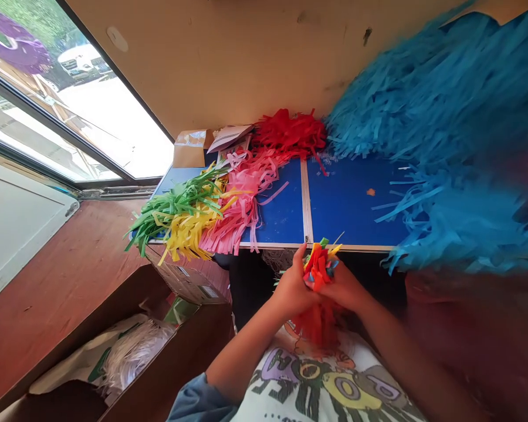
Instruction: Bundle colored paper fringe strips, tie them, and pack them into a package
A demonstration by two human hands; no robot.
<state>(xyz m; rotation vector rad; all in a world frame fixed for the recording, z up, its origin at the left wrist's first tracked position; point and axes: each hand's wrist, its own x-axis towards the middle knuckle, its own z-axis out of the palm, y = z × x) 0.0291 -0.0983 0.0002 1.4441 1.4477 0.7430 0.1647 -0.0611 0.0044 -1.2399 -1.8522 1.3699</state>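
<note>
Both my hands meet just below the front edge of the blue table (347, 205). My left hand (293, 287) and my right hand (345, 287) are closed together around a bundle of mixed coloured paper strips (319, 266), mostly red and orange with bits of yellow, green and blue. More red strips hang down from the bundle towards my shirt. On the table lie separate heaps of cut strips: green (176, 208), yellow (191, 228), pink (242, 199) and red (290, 135).
A very large heap of blue strips (444, 135) covers the table's right side and overhangs its edge. A small cardboard box (191, 146) and papers sit at the back. An open cardboard box with white strips (127, 357) stands on the floor at left, below a window.
</note>
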